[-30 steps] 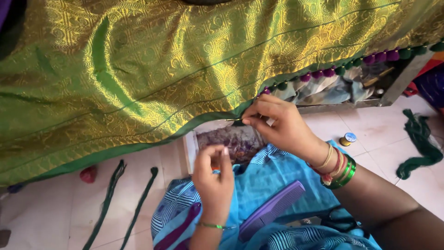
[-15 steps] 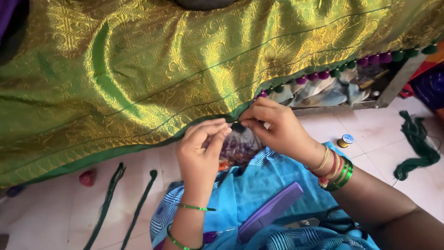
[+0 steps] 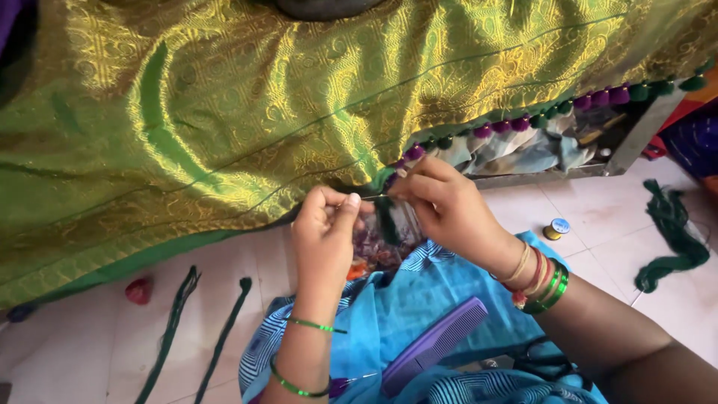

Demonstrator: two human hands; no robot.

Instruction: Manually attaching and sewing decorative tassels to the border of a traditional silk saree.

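A shiny green and gold brocade cloth (image 3: 224,127) hangs across the top of the view. Purple and green bead tassels (image 3: 568,105) run along its lower right edge. My left hand (image 3: 325,232) pinches a thin needle (image 3: 372,197) just below the hem. My right hand (image 3: 441,206) pinches the cloth's edge beside the last bead, where a dark green thread bundle (image 3: 387,221) hangs down. The two hands nearly touch. Bangles sit on both wrists.
A purple comb (image 3: 434,346) lies on the blue cloth (image 3: 389,314) over my lap. On the tiled floor lie two dark green thread strands (image 3: 176,318), a red lump (image 3: 138,290), a small thread spool (image 3: 556,228) and a green thread hank (image 3: 669,232).
My left hand rose from above my lap to the hem and now meets my right hand there. My right hand stayed at the edge of the cloth.
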